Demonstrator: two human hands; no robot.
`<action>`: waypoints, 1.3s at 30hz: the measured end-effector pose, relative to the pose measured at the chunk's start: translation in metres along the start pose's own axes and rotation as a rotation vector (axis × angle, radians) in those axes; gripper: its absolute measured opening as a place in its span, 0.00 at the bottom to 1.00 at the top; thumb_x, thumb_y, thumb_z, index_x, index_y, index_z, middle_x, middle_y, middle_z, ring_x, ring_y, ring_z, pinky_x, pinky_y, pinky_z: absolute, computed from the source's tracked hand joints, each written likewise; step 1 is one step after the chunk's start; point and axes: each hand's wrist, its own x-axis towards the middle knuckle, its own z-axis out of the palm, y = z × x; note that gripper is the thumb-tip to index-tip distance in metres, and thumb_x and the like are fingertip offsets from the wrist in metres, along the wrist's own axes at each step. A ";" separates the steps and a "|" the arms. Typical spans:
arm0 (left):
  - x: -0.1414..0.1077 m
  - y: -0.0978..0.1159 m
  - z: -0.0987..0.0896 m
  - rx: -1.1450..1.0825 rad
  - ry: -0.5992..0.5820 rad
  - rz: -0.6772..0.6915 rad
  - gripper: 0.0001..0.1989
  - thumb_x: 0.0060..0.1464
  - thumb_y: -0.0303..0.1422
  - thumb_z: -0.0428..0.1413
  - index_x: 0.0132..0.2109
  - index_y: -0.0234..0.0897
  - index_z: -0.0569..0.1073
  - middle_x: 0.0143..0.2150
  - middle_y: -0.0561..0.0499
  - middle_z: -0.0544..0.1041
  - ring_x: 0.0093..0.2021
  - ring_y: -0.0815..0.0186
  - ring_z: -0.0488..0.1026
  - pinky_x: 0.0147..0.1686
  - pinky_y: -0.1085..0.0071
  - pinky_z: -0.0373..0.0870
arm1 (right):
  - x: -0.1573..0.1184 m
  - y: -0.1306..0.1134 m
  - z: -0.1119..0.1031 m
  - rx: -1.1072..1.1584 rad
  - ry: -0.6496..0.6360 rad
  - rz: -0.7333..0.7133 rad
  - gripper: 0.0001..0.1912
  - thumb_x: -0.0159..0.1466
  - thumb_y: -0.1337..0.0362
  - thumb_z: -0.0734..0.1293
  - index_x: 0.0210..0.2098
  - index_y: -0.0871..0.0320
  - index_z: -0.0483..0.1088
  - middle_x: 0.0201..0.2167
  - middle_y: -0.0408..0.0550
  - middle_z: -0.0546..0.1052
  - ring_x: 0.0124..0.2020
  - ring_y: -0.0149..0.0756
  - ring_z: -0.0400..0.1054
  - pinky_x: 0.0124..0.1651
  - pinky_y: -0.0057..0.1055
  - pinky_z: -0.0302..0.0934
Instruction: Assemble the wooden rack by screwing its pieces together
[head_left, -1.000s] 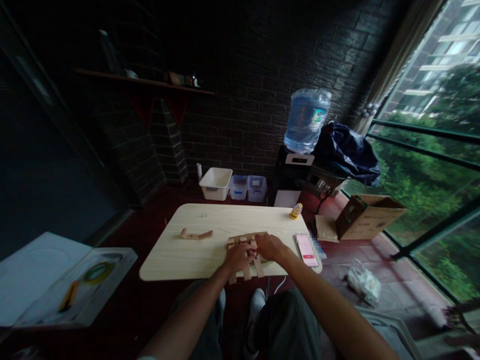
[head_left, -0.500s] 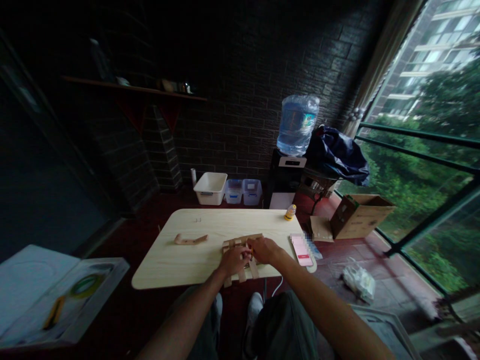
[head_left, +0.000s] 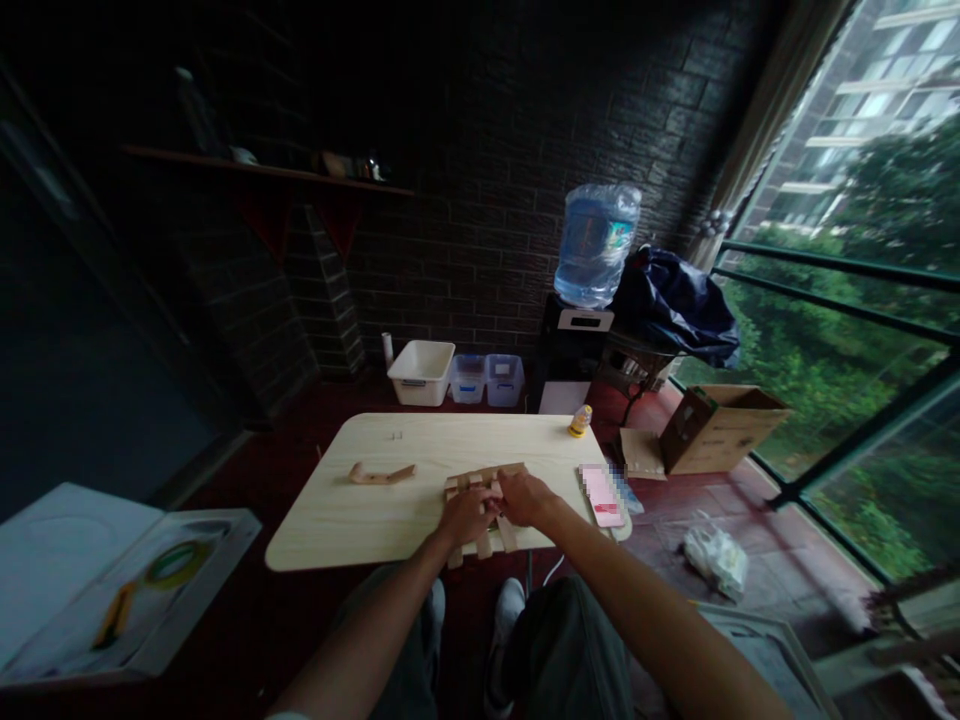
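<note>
Several brown cardboard-like strips [head_left: 486,472] cross one another near the front edge of the pale wooden table [head_left: 322,520]. Some of their ends hang over that edge. My left hand [head_left: 465,514] rests on the crossed strips, its fingers bent and drawn together. Against it, from the right, my right hand [head_left: 526,497] is closed with the fingers pointing down. The fingertips of both hands meet above the strips, and whatever they pinch is hidden. A separate bent brown strip [head_left: 384,476] lies on the table's left side.
A phone [head_left: 602,497] lies at the table's right end, below a small yellow-capped bottle [head_left: 580,421]. Left of the table is an open white case [head_left: 187,590]. Plastic bins [head_left: 422,375], a water dispenser [head_left: 574,345] and a cardboard box [head_left: 720,430] stand beyond.
Both hands stay over the crossed strips, with the fingertips shifted slightly. A small yellow bit visible by the right fingers is now out of sight. The view has tilted a little.
</note>
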 end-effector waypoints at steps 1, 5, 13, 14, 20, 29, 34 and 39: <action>0.000 0.000 0.000 -0.009 0.004 0.000 0.16 0.60 0.33 0.55 0.53 0.44 0.81 0.50 0.50 0.83 0.51 0.61 0.78 0.52 0.69 0.69 | -0.001 0.001 -0.003 0.021 -0.020 -0.019 0.24 0.66 0.63 0.66 0.58 0.69 0.68 0.45 0.64 0.81 0.46 0.50 0.78 0.42 0.38 0.72; -0.001 -0.001 0.000 -0.047 0.023 -0.009 0.16 0.61 0.37 0.54 0.52 0.42 0.81 0.50 0.49 0.84 0.51 0.61 0.78 0.53 0.68 0.69 | -0.008 0.009 -0.017 0.117 -0.125 -0.051 0.26 0.63 0.67 0.67 0.60 0.64 0.66 0.47 0.60 0.81 0.46 0.50 0.78 0.42 0.37 0.71; 0.001 -0.003 0.003 -0.042 0.023 0.000 0.16 0.61 0.37 0.55 0.52 0.43 0.81 0.51 0.50 0.83 0.51 0.61 0.79 0.53 0.69 0.70 | -0.004 0.010 0.002 0.073 -0.092 -0.024 0.25 0.65 0.66 0.67 0.60 0.66 0.66 0.48 0.64 0.80 0.48 0.49 0.77 0.44 0.37 0.71; 0.001 -0.004 0.003 -0.034 0.017 -0.002 0.16 0.60 0.37 0.55 0.52 0.43 0.81 0.51 0.49 0.83 0.51 0.60 0.79 0.53 0.68 0.70 | -0.002 0.009 0.004 0.074 -0.083 0.000 0.24 0.65 0.65 0.67 0.59 0.66 0.67 0.48 0.65 0.80 0.48 0.49 0.77 0.44 0.37 0.71; 0.002 -0.002 0.004 0.012 0.038 -0.023 0.18 0.60 0.37 0.54 0.54 0.43 0.80 0.53 0.49 0.83 0.54 0.59 0.78 0.56 0.65 0.69 | 0.000 0.004 -0.008 0.071 -0.081 0.069 0.23 0.68 0.59 0.65 0.56 0.69 0.69 0.49 0.69 0.79 0.49 0.51 0.77 0.46 0.40 0.71; 0.000 -0.002 0.002 -0.055 0.035 0.012 0.16 0.61 0.39 0.54 0.51 0.43 0.81 0.51 0.50 0.83 0.50 0.61 0.79 0.55 0.67 0.70 | -0.013 0.013 -0.014 0.109 -0.080 -0.013 0.22 0.66 0.63 0.65 0.59 0.60 0.66 0.51 0.61 0.79 0.50 0.48 0.76 0.44 0.38 0.71; 0.002 -0.004 0.005 -0.043 0.045 -0.006 0.16 0.60 0.38 0.54 0.51 0.43 0.81 0.51 0.50 0.83 0.51 0.60 0.79 0.55 0.67 0.70 | -0.007 0.014 0.000 0.063 -0.054 -0.081 0.22 0.64 0.70 0.65 0.58 0.65 0.66 0.50 0.65 0.78 0.50 0.48 0.76 0.46 0.39 0.71; 0.002 -0.002 0.002 -0.063 0.011 -0.016 0.17 0.61 0.39 0.55 0.54 0.44 0.80 0.51 0.50 0.83 0.54 0.59 0.78 0.56 0.66 0.70 | 0.002 0.017 0.003 0.089 -0.043 -0.011 0.22 0.65 0.69 0.65 0.58 0.69 0.67 0.48 0.67 0.80 0.48 0.50 0.77 0.44 0.39 0.72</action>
